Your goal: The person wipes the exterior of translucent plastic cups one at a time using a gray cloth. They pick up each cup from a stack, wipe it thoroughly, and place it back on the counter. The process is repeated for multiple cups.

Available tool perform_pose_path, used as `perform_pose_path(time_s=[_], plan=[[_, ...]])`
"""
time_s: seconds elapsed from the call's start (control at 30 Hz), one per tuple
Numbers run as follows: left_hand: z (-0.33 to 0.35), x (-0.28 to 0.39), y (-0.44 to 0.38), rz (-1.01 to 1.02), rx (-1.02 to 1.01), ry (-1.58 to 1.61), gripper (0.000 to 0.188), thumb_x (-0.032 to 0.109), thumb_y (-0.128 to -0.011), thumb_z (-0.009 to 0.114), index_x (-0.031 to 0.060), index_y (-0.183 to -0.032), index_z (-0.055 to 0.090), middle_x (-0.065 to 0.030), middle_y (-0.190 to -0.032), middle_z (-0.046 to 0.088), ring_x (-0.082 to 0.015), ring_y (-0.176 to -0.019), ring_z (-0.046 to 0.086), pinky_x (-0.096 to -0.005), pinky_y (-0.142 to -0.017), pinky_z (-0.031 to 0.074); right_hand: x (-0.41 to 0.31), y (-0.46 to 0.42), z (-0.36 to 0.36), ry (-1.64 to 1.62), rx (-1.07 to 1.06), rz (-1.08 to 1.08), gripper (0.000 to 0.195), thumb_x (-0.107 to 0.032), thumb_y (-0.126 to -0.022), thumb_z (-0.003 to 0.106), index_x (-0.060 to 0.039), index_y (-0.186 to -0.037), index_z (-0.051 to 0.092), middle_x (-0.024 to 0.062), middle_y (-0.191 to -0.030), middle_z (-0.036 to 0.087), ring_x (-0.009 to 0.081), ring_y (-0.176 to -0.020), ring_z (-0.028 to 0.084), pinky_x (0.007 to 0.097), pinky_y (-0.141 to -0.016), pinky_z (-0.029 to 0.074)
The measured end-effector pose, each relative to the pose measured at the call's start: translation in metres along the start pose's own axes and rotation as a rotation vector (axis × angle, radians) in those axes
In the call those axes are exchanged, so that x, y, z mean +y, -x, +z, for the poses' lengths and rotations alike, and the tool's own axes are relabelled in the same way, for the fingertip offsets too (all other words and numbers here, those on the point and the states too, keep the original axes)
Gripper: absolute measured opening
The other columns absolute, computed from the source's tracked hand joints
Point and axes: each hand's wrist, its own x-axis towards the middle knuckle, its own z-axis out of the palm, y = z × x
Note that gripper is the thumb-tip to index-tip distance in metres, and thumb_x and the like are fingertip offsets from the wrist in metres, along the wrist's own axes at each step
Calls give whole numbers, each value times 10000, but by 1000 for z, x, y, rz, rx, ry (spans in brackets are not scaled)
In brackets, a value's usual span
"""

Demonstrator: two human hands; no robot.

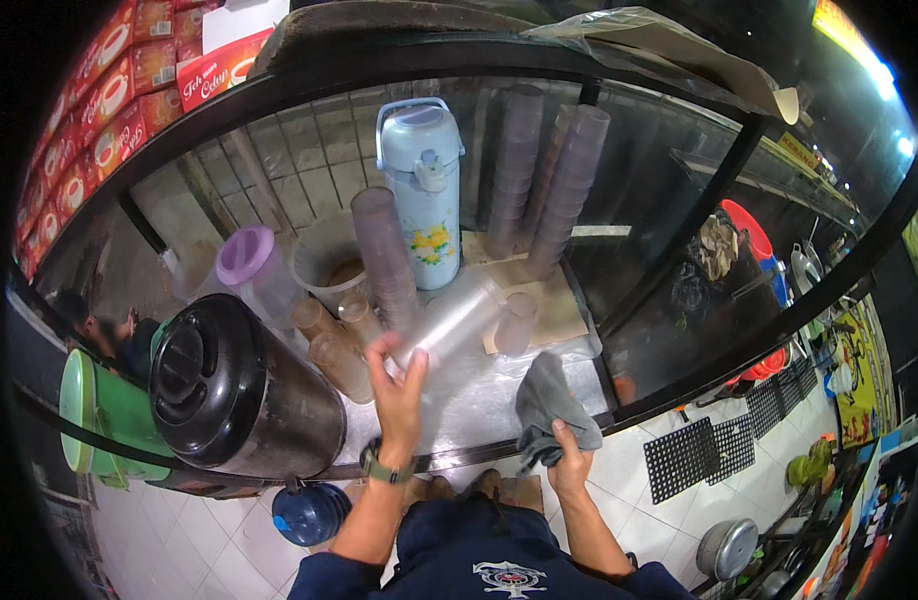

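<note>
My left hand [397, 390], with a watch on its wrist, is raised over the metal counter [459, 420], its thumb and fingers spread at the near end of a blurred, clear plastic cylinder [455, 319]. Whether they touch it, I cannot tell. My right hand [571, 457] holds a bunched grey cloth [553, 412] at the counter's front edge. Between the two stands a single clear cup [516, 324] on brown cardboard [571, 322]. Left of the cylinder are several brownish cups [340, 360] and a tall stack of cups [384, 247]. Behind stands a light blue pump thermos [423, 202].
A large dark lidded drink container [234, 382] fills the counter's left side, near a pitcher with a purple lid [253, 262]. More cup stacks [571, 187] stand at the back right. Black frame bars [684, 225] surround the counter. A blue water jug [311, 514] is on the floor.
</note>
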Motion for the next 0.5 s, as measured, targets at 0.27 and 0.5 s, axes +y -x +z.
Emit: perform_pose_path(time_s=[0.27, 0.5], plan=[[-36, 4, 54, -786, -320, 639, 538, 426, -988, 444, 97, -1404, 361, -98, -1310, 498, -213, -1153, 535, -353, -950, 469, -14, 20, 80, 933, -713, -641, 528, -237, -817, 631, -106, -1324, 572, 220, -1542, 247, 449, -1430, 164, 542, -1131, 188], [-35, 19, 96, -599, -295, 492, 551, 442, -1028, 354, 80, -1440, 307, -72, -1362, 450, -179, -1235, 460, -337, -1041, 382, -14, 8, 92, 670, -550, -499, 518, -199, -798, 610, -99, -1306, 589, 189, -1538, 285, 436, -1438, 157, 554, -1146, 144]])
